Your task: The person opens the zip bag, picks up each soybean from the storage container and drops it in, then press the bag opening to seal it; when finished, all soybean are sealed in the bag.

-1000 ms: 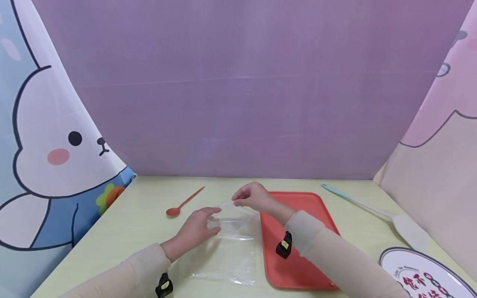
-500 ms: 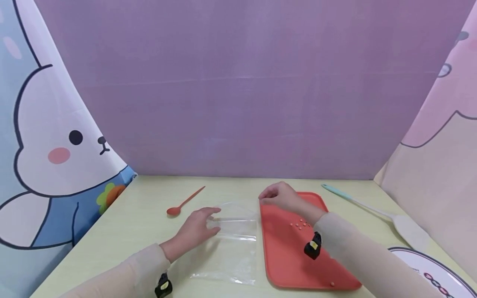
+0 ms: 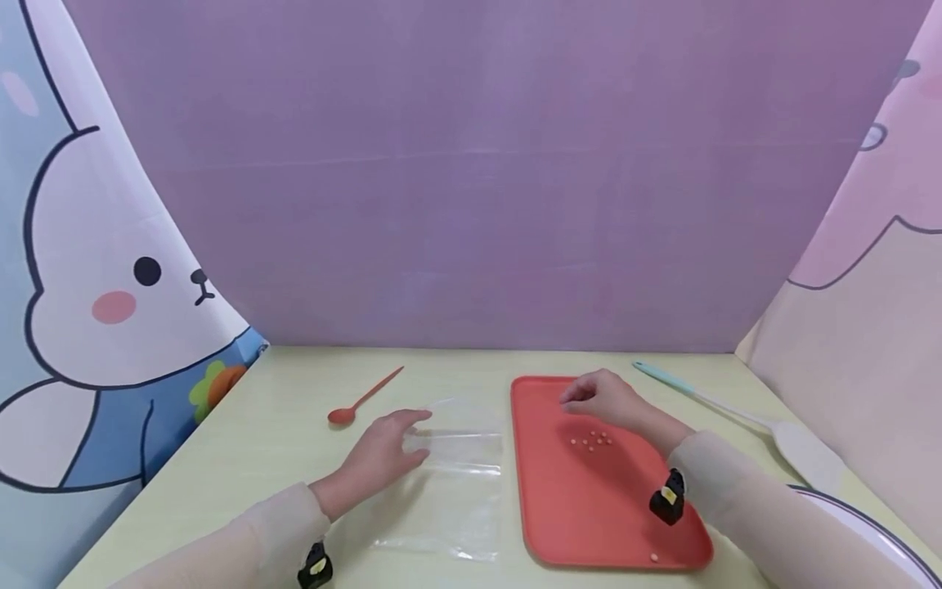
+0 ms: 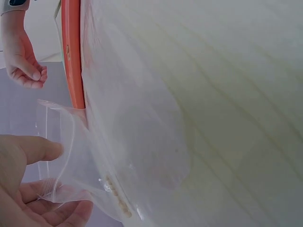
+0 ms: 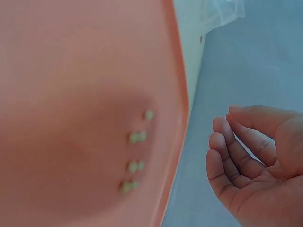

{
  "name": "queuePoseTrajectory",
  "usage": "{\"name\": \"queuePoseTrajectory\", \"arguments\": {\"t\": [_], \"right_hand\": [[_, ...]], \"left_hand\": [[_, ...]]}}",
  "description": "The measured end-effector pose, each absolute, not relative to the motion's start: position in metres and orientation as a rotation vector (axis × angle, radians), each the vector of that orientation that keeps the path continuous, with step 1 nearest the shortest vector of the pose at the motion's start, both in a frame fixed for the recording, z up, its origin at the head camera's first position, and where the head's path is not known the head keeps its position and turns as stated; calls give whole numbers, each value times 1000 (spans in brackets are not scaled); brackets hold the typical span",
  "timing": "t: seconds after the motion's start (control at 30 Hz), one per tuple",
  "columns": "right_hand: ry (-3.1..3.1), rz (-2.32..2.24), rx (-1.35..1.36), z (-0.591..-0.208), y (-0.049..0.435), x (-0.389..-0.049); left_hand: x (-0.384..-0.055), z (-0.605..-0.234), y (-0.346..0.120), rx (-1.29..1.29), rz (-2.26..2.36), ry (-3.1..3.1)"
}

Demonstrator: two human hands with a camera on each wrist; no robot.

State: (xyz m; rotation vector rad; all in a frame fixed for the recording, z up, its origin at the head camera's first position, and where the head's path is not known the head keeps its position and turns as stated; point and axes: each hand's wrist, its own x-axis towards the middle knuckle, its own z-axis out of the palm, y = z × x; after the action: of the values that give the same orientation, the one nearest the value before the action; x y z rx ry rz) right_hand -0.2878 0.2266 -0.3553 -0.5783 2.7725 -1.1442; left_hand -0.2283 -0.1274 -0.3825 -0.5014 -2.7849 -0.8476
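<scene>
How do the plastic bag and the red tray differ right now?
The plastic bag is clear; the red tray is opaque, with a raised rim.
The left hand grips the bag; the tray lies flat on the table.
The bag's contents bunch in a line; the tray's lie scattered.
Shared: both hold small pale pieces.

A pale yellow bench (image 3: pixel 221 458) with five things on it.
An orange spoon (image 3: pixel 343 415) lies left of centre, toward the far edge; a clear bag (image 3: pixel 459 495) rests in the middle, just left of a red tray (image 3: pixel 559 507); a white spatula (image 3: pixel 804 452) slants along the right, its green handle toward the far edge; a plate (image 3: pixel 876 533), partly hidden, sits near right.
</scene>
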Motion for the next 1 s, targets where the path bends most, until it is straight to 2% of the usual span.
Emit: {"name": "queuePoseTrajectory", "arguments": {"t": [0.43,1.0], "right_hand": [[2917,-936,-568,-378,257,-291],[2842,-960,-477,-394,263,-302]], "left_hand": [[-228,-383,-127,-506,-862,-2789],[-228,-384,-128,-528,-822,-2775]]}}
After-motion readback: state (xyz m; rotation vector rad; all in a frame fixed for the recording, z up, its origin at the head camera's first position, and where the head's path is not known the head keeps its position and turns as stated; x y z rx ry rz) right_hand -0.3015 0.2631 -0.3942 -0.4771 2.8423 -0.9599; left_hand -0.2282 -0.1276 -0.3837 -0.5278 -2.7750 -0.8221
